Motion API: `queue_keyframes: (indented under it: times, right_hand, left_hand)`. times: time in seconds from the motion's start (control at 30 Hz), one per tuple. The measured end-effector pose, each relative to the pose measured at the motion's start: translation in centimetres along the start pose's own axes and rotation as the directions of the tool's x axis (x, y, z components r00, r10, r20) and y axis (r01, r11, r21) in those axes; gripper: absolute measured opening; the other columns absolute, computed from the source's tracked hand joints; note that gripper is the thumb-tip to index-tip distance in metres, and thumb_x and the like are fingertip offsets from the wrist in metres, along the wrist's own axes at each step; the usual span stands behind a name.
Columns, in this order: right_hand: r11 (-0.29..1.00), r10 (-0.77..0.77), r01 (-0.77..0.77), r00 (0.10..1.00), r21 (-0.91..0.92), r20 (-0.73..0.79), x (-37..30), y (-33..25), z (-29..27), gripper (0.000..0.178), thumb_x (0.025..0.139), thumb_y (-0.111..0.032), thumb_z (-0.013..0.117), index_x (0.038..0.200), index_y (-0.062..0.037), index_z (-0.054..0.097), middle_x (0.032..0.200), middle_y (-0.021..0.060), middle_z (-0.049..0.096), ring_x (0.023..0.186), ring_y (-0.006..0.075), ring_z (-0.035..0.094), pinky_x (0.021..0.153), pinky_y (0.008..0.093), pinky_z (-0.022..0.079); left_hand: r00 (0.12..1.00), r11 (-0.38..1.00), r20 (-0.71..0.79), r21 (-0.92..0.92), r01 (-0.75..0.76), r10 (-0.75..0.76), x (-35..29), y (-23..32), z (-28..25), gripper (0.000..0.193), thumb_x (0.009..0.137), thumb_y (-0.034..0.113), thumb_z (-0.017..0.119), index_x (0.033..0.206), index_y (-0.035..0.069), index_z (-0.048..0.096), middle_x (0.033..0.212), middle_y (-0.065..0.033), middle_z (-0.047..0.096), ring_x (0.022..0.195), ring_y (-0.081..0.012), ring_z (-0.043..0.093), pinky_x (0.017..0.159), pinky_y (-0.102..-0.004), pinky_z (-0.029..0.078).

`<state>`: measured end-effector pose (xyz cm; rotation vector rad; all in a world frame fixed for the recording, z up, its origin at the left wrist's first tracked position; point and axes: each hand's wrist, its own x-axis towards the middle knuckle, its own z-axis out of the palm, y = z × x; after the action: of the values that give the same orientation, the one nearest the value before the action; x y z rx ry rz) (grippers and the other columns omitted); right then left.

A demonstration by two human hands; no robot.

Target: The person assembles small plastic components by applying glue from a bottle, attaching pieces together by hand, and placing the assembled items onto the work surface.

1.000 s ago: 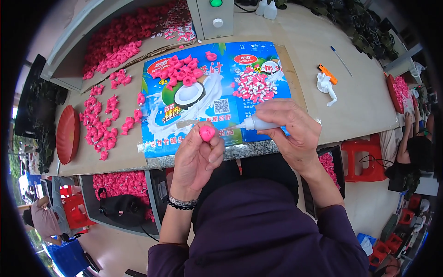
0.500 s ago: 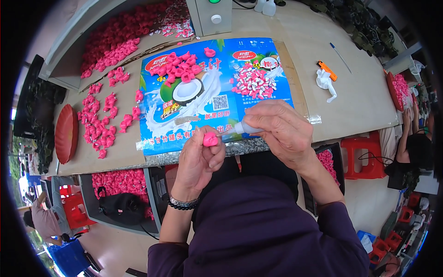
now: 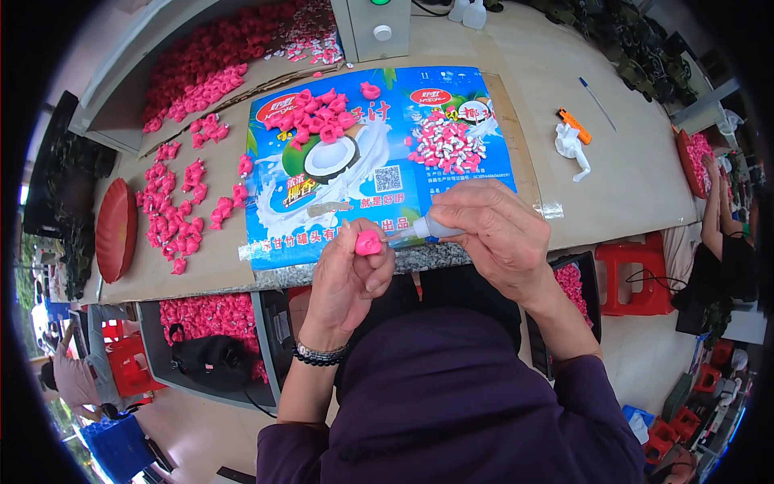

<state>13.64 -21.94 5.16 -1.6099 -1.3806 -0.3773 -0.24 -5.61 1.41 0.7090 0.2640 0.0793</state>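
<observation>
Between the thumb and fingers of my left hand (image 3: 352, 270) is a small pink moulded piece (image 3: 368, 242). My right hand (image 3: 496, 234) pinches a translucent squeeze bottle (image 3: 431, 228) with a thin nozzle. The nozzle tip points left and meets the pink piece, or comes very close to it; I cannot tell which. Both hands are over the front edge of the table. Beyond them lies a blue printed cardboard sheet (image 3: 322, 222), which bears a heap of pink pieces (image 3: 322, 117) and a pile of small pink-and-white parts (image 3: 451, 143).
More pink pieces (image 3: 173, 210) lie at the left, beside a red tray (image 3: 117, 230). An open bin (image 3: 153, 355) of pink pieces is below the table. At the right are an orange tool (image 3: 575, 127), a crumpled white item (image 3: 571, 149) and a pen (image 3: 598, 105). A red stool (image 3: 637, 278) stands beyond.
My hands hold nearly the same pose, the bottle's nozzle still at the pink piece. The view has shifted very slightly. At the far right, another person's arms have moved.
</observation>
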Motion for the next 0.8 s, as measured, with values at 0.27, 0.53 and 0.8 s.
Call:
queue_keyframes:
  times: [0.27, 0.53, 0.8]
  right_hand:
    - [0.999, 0.041, -0.041, 0.998, -0.009, -0.056, -0.28, 0.05, -0.38, 0.036, 0.062, 0.011, 0.072, 0.096, 0.0, 0.066, 0.09, 0.0119, 0.067, 0.084, 0.0289, 0.066, 0.074, 0.0362, 0.054]
    - [0.997, 0.082, -0.082, 0.996, -0.006, -0.045, -0.48, -0.06, -0.18, 0.034, 0.064, 0.011, 0.072, 0.095, -0.0002, 0.066, 0.09, 0.0117, 0.067, 0.085, 0.0284, 0.066, 0.075, 0.0359, 0.054]
    - [0.996, 0.088, -0.088, 0.995, 0.007, -0.055, -0.76, -0.11, 0.07, 0.036, 0.063, 0.011, 0.073, 0.097, -0.0006, 0.066, 0.09, 0.0118, 0.067, 0.084, 0.0281, 0.066, 0.074, 0.0355, 0.054]
  left_hand:
    - [0.984, 0.984, 0.009, -0.025, -0.176, 0.176, 0.25, -0.34, 0.52, 0.021, 0.097, 0.023, 0.058, 0.106, 0.006, 0.051, 0.084, -0.0041, 0.055, 0.069, -0.011, 0.05, 0.055, -0.0233, 0.039]
    - [0.974, 0.975, 0.048, -0.025, -0.221, 0.222, 0.3, -0.62, 0.47, 0.017, 0.094, 0.015, 0.061, 0.105, 0.006, 0.051, 0.093, -0.0054, 0.059, 0.07, -0.0118, 0.051, 0.058, -0.0251, 0.041]
    - [0.957, 0.958, 0.044, -0.034, -0.286, 0.287, 0.34, -0.81, 0.32, 0.018, 0.092, 0.011, 0.063, 0.105, 0.006, 0.051, 0.106, -0.0087, 0.06, 0.07, -0.0113, 0.052, 0.058, -0.0259, 0.041]
